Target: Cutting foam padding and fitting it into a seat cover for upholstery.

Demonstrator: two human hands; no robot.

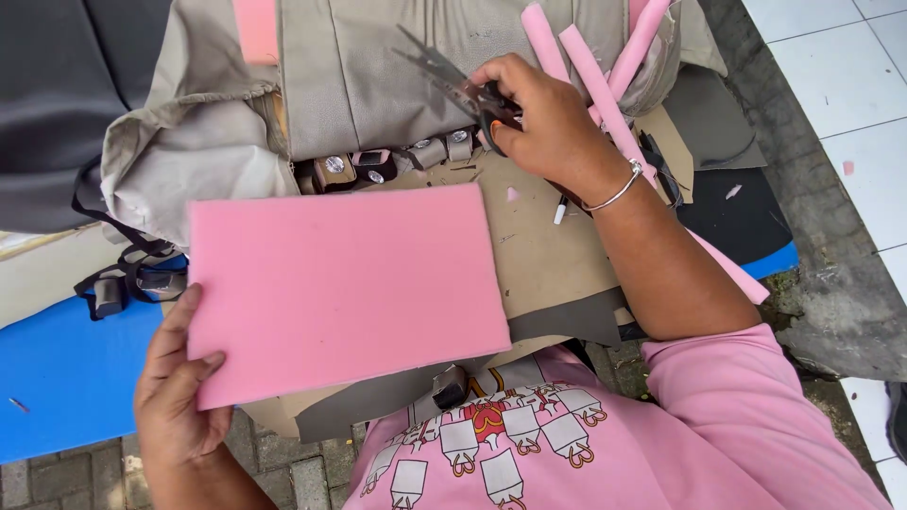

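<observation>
Setting: informal upholstery or seat-cover workshop, worked at ground level, apparently outdoors or at an open shopfront. Evidence: beige car seat cover (pixel 378 76) with buckles spread across the work area; pink foam sheet (pixel 340 288) and rolled pink foam strips (pixel 595 80); scissors (pixel 453 80); cardboard pattern pieces (pixel 553 255) with scraps on them; blue mat (pixel 66 378) laid over paving bricks (pixel 57 482); white floor tiles (pixel 841 85) beside a rough concrete edge

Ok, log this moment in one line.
left hand: holds flat pink rectangular foam sheet | right hand: grips metal scissors | under: beige seat cover
</observation>
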